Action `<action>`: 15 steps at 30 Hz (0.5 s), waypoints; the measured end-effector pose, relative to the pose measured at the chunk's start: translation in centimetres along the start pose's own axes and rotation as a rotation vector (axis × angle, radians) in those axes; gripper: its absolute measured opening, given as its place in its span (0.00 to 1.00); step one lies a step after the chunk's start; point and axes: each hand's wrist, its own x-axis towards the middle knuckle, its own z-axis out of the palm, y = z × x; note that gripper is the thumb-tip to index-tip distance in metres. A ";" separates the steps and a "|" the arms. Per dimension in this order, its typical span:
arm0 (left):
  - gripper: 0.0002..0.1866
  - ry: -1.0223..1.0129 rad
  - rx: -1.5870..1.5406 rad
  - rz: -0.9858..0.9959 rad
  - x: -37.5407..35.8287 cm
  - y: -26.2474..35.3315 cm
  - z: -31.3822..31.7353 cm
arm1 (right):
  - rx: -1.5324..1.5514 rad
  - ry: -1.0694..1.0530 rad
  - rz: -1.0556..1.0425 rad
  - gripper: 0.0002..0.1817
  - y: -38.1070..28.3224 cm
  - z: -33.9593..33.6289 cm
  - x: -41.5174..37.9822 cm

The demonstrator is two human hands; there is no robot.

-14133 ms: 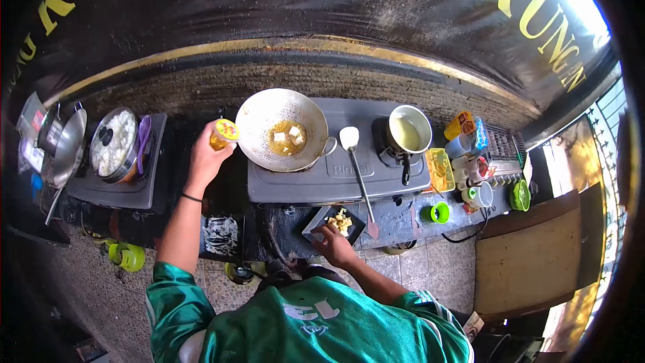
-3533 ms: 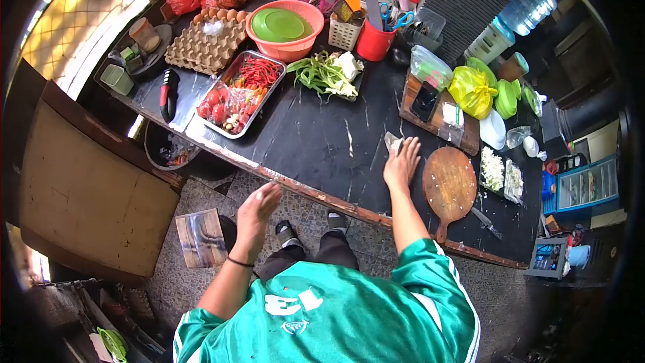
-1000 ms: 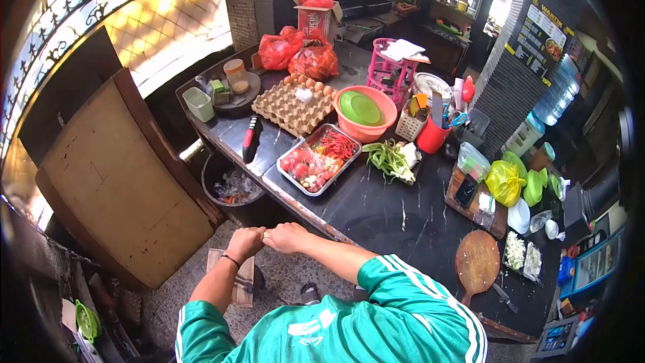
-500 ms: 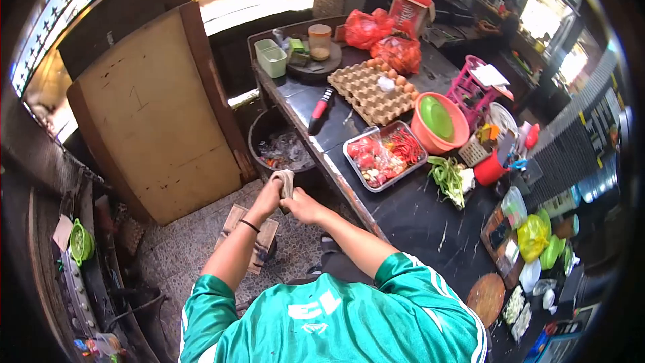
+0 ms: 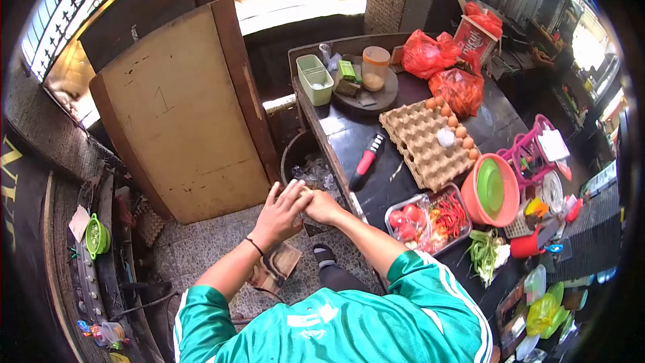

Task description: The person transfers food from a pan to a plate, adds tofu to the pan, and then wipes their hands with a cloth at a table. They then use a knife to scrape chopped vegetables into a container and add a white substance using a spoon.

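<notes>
In front of my body, over the floor beside the table, both my hands are close together. My left hand (image 5: 281, 214) has its fingers stretched out and lies against the side of my right hand (image 5: 323, 207). My right hand is closed in a fist around a beige cloth, mostly hidden by the fingers. Just beyond the hands stands a dark bin (image 5: 290, 154) with crumpled plastic in it. On the near table edge lies a knife (image 5: 367, 161) with a pink and black handle or sheath.
The black table (image 5: 342, 136) on the right bears an egg tray (image 5: 424, 144), a tray of tomatoes and chillies (image 5: 451, 245), a pink basin (image 5: 512, 203), red bags (image 5: 430, 56) and a jar (image 5: 375, 70). A wooden panel (image 5: 181, 121) leans at left. A low wooden stool (image 5: 285, 259) stands below.
My left hand has let go of the cloth and its fingers have spread. The cloth, plainly visible before, is now mostly covered. The view has turned, shifting the table rightward.
</notes>
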 end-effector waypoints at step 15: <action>0.09 -0.378 0.091 -0.266 12.6 -11.4 6.6 | -0.606 0.070 -0.134 0.13 5.1 -2.2 13.6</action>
